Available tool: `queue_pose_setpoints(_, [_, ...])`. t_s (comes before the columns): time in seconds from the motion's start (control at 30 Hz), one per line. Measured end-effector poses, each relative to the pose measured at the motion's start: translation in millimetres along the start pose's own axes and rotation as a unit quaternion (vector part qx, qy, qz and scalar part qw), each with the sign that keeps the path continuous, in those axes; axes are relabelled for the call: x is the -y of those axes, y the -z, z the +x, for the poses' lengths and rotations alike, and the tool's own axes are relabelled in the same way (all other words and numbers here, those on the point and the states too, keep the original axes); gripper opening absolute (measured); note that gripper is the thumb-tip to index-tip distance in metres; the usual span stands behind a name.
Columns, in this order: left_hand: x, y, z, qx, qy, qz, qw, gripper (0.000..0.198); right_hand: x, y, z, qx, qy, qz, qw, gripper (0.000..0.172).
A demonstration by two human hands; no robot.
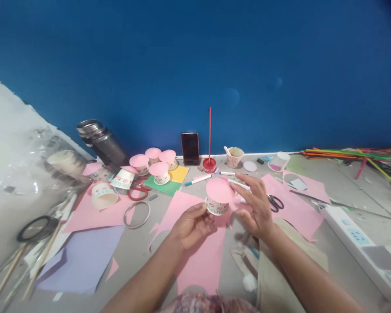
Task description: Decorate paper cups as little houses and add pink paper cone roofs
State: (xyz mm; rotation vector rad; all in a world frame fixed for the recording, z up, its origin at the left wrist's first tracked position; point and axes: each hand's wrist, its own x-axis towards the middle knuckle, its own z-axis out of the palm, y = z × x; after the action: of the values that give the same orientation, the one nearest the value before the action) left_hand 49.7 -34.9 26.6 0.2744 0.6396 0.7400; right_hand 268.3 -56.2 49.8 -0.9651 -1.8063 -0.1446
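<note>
We see a red-and-green-patterned white paper cup (217,207) pinched in the left hand (191,226), the right hand (256,211) spread beside it. A pink disc (219,190) caps it.

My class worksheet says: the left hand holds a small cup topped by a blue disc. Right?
Not quite: the head view shows that the disc is pink, not blue. The left hand does hold the small cup beneath it.

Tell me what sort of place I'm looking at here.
Most likely a craft table, perhaps in a home or small workshop; the view doesn't settle which. Cut pink paper, scissors and the patterned cup in the left hand suggest it.
</note>
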Motion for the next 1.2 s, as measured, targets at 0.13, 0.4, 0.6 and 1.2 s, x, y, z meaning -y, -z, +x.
queue_pose_setpoints(0.13, [-1, -1.0, 0, -0.008, -0.008, -0.001, 1.000, 0.021, -3, 0, -1, 0.012, -0.025, 0.016, 0.999, 0.053])
queue_pose_setpoints(0.4, [3, -1.1, 1, -0.047, -0.078, 0.039, 0.995, 0.025, 8, 1, -3, 0.026, 0.047, -0.028, 0.998, 0.056])
queue_pose_setpoints(0.6, [4, -0.7, 0, -0.051, -0.129, 0.094, 0.986, 0.034, 5, -3, -6, 0.032, 0.063, -0.066, 0.995, 0.056])
queue_pose_setpoints(1.2, [-8, 5.2, 3, -0.048, -0.185, 0.281, 0.940, 0.037, 6, 5, 1, 0.054, 0.031, -0.080, 0.995, 0.048])
